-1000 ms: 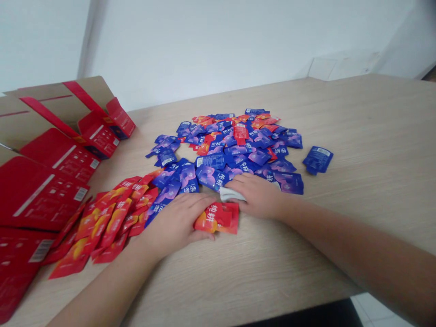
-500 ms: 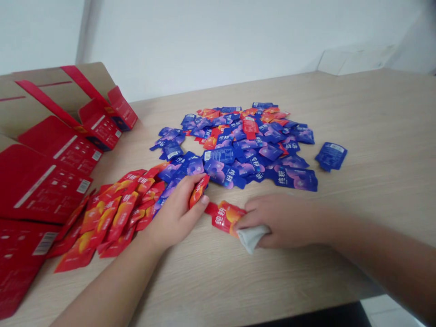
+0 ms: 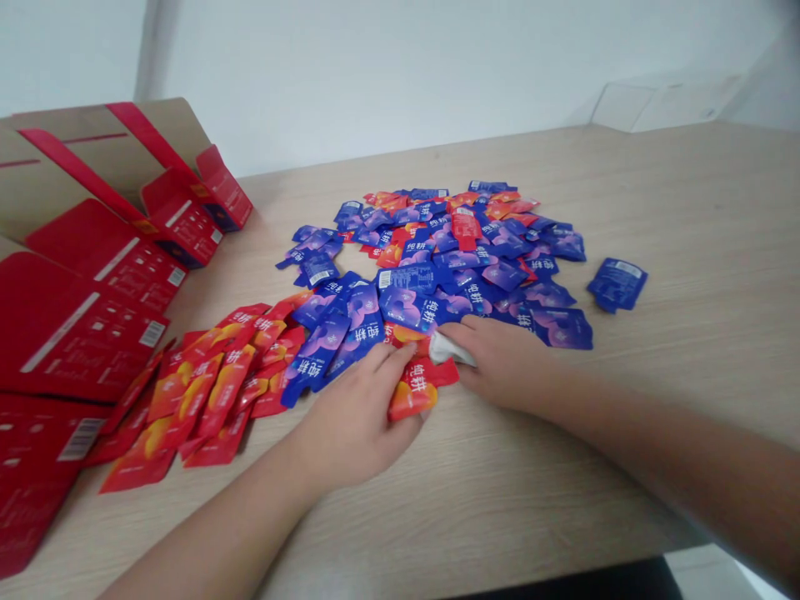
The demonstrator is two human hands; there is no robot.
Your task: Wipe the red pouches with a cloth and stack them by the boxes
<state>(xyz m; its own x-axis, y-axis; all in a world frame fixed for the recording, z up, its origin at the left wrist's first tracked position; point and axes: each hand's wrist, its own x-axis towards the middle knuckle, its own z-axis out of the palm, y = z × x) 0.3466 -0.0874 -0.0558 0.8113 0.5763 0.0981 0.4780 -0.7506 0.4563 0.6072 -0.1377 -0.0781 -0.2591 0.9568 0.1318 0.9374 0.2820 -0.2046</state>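
Observation:
My left hand (image 3: 359, 412) is closed on a red-orange sachet (image 3: 413, 392), gripped between thumb and fingers low over the table. In my right hand (image 3: 493, 358) a folded white cloth (image 3: 447, 350) is pinched, and its fingertips sit at the front edge of the blue sachets (image 3: 409, 275). A second red-orange sachet lies just beyond the left fingers, partly covered by both hands; whether either hand grips it I cannot tell. To the left of my left hand, red-orange sachets (image 3: 218, 392) lie overlapping in a pile.
Red cardboard boxes (image 3: 81, 317) with raised flaps line the left side. One blue sachet (image 3: 617, 285) lies apart on the right. A white box-like object (image 3: 662, 104) is at the back right, against the wall, on the wooden table (image 3: 706, 333).
My left hand has moved right, and the sachet in it now points toward the right hand. My right hand with the cloth has moved up to the blue sachets' edge.

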